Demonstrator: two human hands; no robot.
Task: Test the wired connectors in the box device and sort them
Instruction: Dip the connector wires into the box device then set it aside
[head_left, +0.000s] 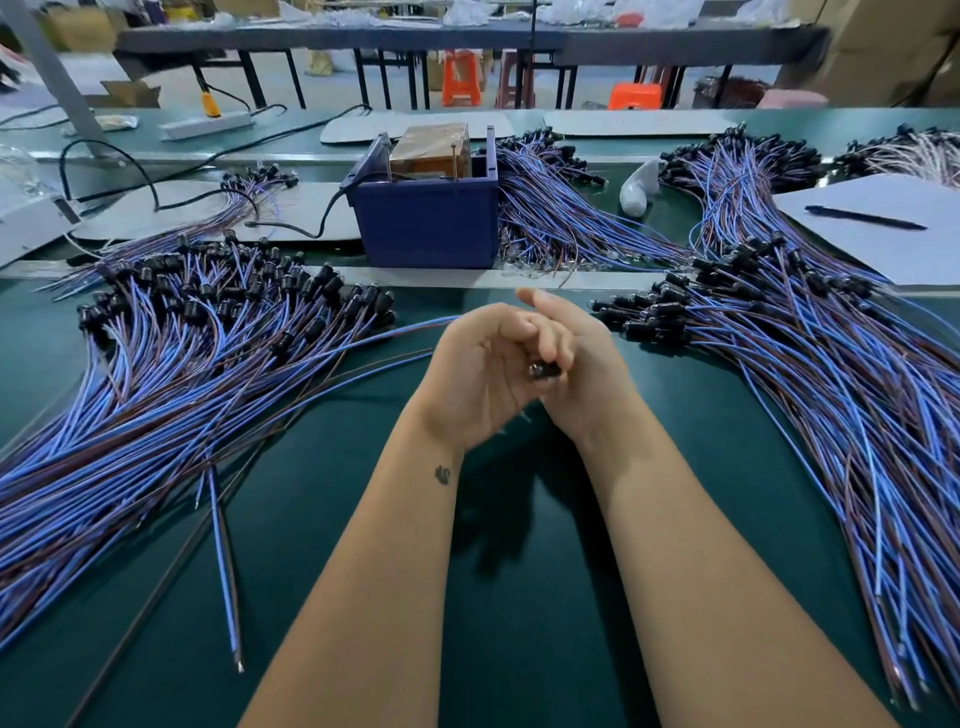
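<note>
Connector (544, 370), black, at frame centre, pinched between both hands above green table (519, 571). Left hand (480, 371) curled around it; right hand (574, 364) pressed alongside, grip seemingly closed but partly hidden. Wire piles at left (171, 364) and right (810, 374). Blue box (426, 218) at upper centre.

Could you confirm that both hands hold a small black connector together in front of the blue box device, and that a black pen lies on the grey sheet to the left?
Not quite: the head view shows the black pen on the grey sheet at the right; the rest stands.
</note>
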